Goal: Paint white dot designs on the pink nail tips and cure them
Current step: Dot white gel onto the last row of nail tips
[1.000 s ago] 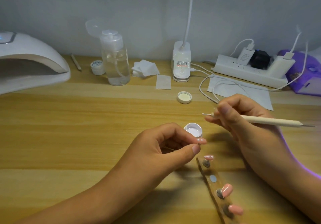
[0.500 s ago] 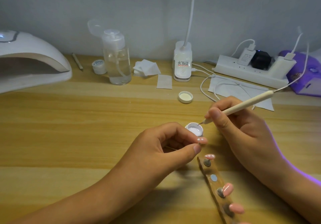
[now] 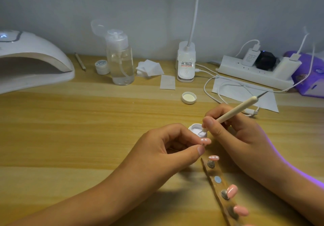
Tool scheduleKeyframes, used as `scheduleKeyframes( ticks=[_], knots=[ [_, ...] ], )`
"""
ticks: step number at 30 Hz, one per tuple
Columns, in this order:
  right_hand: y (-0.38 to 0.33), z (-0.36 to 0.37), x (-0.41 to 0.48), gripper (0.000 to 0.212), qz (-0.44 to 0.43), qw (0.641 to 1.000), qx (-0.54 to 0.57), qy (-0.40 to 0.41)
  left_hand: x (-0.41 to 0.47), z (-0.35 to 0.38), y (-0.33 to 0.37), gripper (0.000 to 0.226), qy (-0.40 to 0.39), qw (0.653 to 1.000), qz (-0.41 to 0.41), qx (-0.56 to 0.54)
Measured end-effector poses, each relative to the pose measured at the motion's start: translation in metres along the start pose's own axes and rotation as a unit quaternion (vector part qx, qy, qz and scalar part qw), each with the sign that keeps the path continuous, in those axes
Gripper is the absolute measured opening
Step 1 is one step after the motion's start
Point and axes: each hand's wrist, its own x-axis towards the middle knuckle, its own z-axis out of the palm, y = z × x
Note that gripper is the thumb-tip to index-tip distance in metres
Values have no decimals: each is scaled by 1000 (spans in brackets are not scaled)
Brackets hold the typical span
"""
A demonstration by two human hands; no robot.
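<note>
Since half a second ago the right hand [image 3: 233,131] has lowered the front end of the cream-coloured pen-shaped dotting tool [image 3: 240,109], which was then at the rim of the small round white jar of white gel [image 3: 199,131] and now dips into the gel. A second ago the tool lay almost level above the jar. The right thumb and fingers are curled tightly round the lower part of the tool, like on a pen. Its thin metal back point rises up and away from the grip, to the right. The jar stands on the light wooden table [image 3: 87,129] directly under this grip, touching the tool tip. The left hand [image 3: 157,154] has not moved. Its thumb and index fingertip are closed in a pinch on a glossy pink nail tip [image 3: 206,140], and the other fingers are curled loosely under. This pinch is just in front of the jar, on the near side of it. Below the pinch, closer to the person, lies a long brown wooden strip with round metal studs [image 3: 219,182], and three more pink nail tips [image 3: 232,190] sit along it. Beyond the right-hand grip a white screw lid [image 3: 188,97] lies with its open side up. Far to the left of both grips stands a white dome-shaped curing lamp [image 3: 33,61].
</note>
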Motion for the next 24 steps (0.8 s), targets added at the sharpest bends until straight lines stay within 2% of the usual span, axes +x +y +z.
scheduleKeyframes(
  ticks=[4, 7, 9, 17, 24],
  knots=[
    [-1, -1, -1, 16, -1, 998, 47, 41, 0, 1, 0, 9, 1, 1000, 0, -8],
    [-3, -4, -2, 13, 15, 984, 154, 85, 0, 0, -1, 10, 0, 1000, 1, -10],
    [-3, -7, -3, 19, 36, 971, 210, 105, 0, 0, -2, 10, -1, 1000, 0, -10],
    [-13, -5, -3, 29, 109, 913, 387, 71, 2, -2, -5, 10, 1, 1000, -3, -21],
    [-14, -4, 0, 28, 132, 900, 412, 50, 2, -1, -4, 10, 7, 1000, -8, -24]
  ],
)
